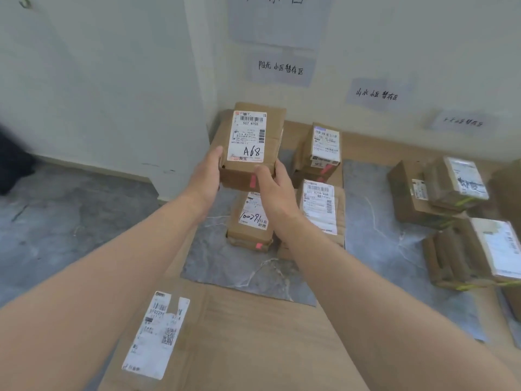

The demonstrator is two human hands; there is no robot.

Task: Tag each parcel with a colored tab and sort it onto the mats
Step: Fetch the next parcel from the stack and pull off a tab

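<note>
A brown cardboard parcel (249, 142) with a white label marked "A68" is held up over the left grey mat (225, 263). My left hand (207, 173) grips its left side. My right hand (272, 182) grips its lower right corner. A red tab (253, 180) sticks to its front face by my right thumb. Below it on the mat lie a parcel with a handwritten number (251, 221) and a red tab, another labelled parcel (321, 210), and a stacked one (321, 150) behind.
A second grey mat (375, 230) to the right carries several parcels with yellow-green tabs (439, 187). A large cardboard box (225, 334) with a shipping label is right below my arms. Paper signs (280, 69) hang on the wall above the mats.
</note>
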